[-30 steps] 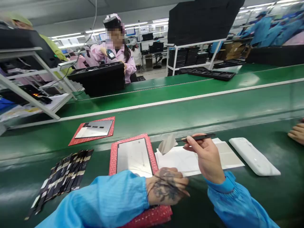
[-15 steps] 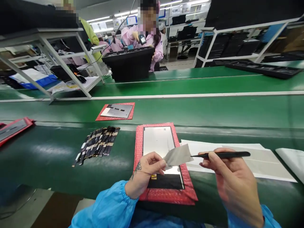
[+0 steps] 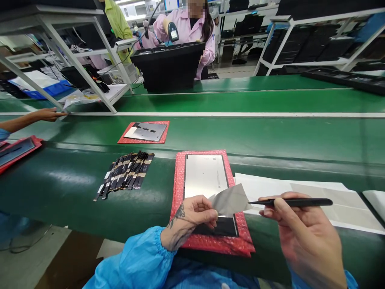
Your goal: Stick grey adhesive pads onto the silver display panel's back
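The person's left hand (image 3: 197, 212) is closed in a pinch, thumb and fingers gripping one corner of a grey film (image 3: 230, 200), and that film is hanging just above the right edge of a red foam pad (image 3: 217, 245). The right hand (image 3: 303, 237) is curled around a pair of black tweezers (image 3: 296, 202), holding them closed between thumb and fingers, with their tip pointing left and sitting just beside the film. A screen panel (image 3: 204, 176) is lying on the red foam pad, directly beyond the left hand, and a blue sleeve (image 3: 141, 257) is covering the left forearm in front of the pad. To the right of the pad, white paper sheets (image 3: 264, 186) are lying on the green conveyor belt (image 3: 66, 180), partly under the right hand. To the left of the pad, a bundle of black flat strips (image 3: 124, 170) is resting on the belt. Beyond the bundle, a smaller red pad (image 3: 143, 132) is carrying another panel, and a co-worker's hand (image 3: 46, 114) is reaching across the far left.
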Action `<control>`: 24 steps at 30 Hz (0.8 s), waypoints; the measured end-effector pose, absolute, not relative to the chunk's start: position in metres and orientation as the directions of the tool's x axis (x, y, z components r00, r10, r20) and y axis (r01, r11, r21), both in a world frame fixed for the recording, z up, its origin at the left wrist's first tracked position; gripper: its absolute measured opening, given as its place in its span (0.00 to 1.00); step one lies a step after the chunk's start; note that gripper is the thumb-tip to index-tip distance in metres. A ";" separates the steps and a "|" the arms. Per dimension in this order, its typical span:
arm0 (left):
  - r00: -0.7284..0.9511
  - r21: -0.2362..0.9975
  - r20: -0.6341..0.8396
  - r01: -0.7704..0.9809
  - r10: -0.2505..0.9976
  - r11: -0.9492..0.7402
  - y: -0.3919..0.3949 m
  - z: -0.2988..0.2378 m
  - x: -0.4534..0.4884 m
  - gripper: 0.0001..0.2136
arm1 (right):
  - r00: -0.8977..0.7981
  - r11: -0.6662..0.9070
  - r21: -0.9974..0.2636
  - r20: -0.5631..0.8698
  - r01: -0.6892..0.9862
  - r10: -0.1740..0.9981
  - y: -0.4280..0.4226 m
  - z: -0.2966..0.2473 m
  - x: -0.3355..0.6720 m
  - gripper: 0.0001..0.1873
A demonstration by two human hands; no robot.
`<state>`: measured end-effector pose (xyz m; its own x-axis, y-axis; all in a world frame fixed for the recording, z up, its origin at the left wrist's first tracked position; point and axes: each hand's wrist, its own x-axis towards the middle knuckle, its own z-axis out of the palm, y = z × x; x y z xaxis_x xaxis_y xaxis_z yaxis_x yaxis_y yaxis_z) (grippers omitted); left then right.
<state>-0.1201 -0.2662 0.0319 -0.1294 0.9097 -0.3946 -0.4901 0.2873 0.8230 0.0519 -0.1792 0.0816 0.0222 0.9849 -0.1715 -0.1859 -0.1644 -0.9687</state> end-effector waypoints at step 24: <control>-0.172 0.876 -0.471 -0.209 0.865 0.435 -0.272 0.028 -0.156 0.21 | -0.053 -0.054 -0.998 -0.055 0.014 0.997 -0.212 0.018 0.070 0.15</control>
